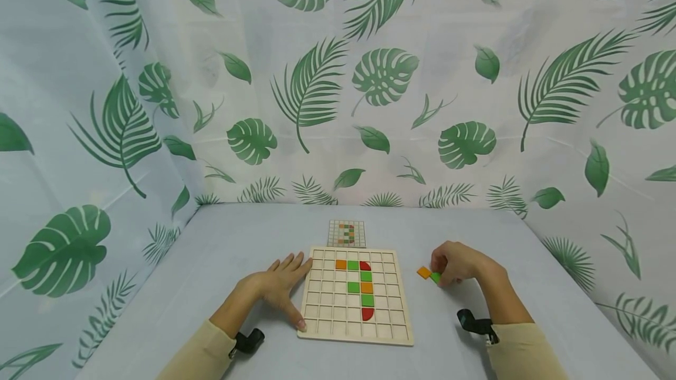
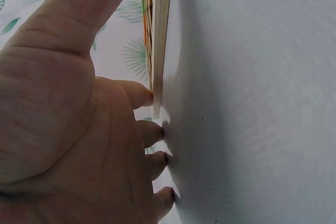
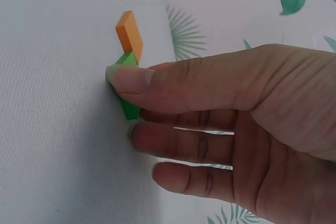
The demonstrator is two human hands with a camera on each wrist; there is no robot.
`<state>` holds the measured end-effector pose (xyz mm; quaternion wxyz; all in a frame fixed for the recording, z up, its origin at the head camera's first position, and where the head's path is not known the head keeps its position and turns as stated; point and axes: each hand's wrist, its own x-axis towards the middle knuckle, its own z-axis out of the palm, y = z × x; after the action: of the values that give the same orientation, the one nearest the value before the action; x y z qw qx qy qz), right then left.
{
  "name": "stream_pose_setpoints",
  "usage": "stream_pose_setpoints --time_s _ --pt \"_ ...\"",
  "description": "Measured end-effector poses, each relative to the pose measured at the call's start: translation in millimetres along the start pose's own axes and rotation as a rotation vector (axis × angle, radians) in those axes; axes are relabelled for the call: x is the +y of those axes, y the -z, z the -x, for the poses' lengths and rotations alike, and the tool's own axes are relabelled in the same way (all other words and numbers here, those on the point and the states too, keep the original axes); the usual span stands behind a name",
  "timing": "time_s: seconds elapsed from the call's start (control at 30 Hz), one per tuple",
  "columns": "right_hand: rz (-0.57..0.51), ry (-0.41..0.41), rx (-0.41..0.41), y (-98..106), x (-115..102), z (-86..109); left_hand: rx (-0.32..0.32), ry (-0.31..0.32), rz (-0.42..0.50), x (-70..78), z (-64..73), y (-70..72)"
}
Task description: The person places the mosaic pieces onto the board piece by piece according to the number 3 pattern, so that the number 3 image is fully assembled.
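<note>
A wooden grid board lies in the middle of the table. Set in its cells are several orange, green and red tiles, the red ones with a rounded side. Along the board's left edge rests my left hand, fingers spread, thumb at the near corner and index fingertip at the side. To the right of the board, my right hand pinches a green tile between thumb and fingers, low over the table. An orange tile lies against the green one, its corner toward it.
Behind the board lies a small card printed with a grid and a coloured pattern. A white cloth covers the table. Leaf-print curtains stand around the back and sides. Black wrist cameras sit at both sleeves.
</note>
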<state>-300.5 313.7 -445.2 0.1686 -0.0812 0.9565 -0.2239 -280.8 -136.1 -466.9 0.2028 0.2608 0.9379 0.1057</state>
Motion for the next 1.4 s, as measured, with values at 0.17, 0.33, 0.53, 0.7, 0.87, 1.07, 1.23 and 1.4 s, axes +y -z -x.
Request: stream_pose_setpoints --time_s 0.17,0.33,0.53,0.7,0.87,1.07,1.23,1.4 --pt "0.024 0.02 0.001 1 0 1.4 -0.004 0.0 0.001 -0.2 -0.6 -1.2" --pt "0.047 0.046 -0.004 1 1 0.1 -0.001 -0.001 -0.005 -0.2 -0.7 -1.2" --pt "0.033 0.015 -0.009 -1 0 -0.6 -0.003 -0.002 -0.01 -0.2 -0.1 -0.9" --pt "0.026 0.016 -0.008 -2 -2 0.1 0.0 -0.01 -0.014 1.1 0.8 -0.7" --pt "-0.022 0.025 -0.014 0 -5 0.0 0.007 -0.013 -0.022 2.4 0.9 0.0" --pt "-0.143 0.16 0.018 5 -3 -2.5 0.012 -0.015 -0.022 2.6 0.5 0.0" --pt "-0.236 0.358 0.13 9 -5 -5.2 0.009 -0.012 -0.019 1.5 -0.5 -0.5" --pt "-0.317 0.458 0.221 10 -24 -3.6 0.006 -0.009 -0.019 0.5 -1.5 -1.2"
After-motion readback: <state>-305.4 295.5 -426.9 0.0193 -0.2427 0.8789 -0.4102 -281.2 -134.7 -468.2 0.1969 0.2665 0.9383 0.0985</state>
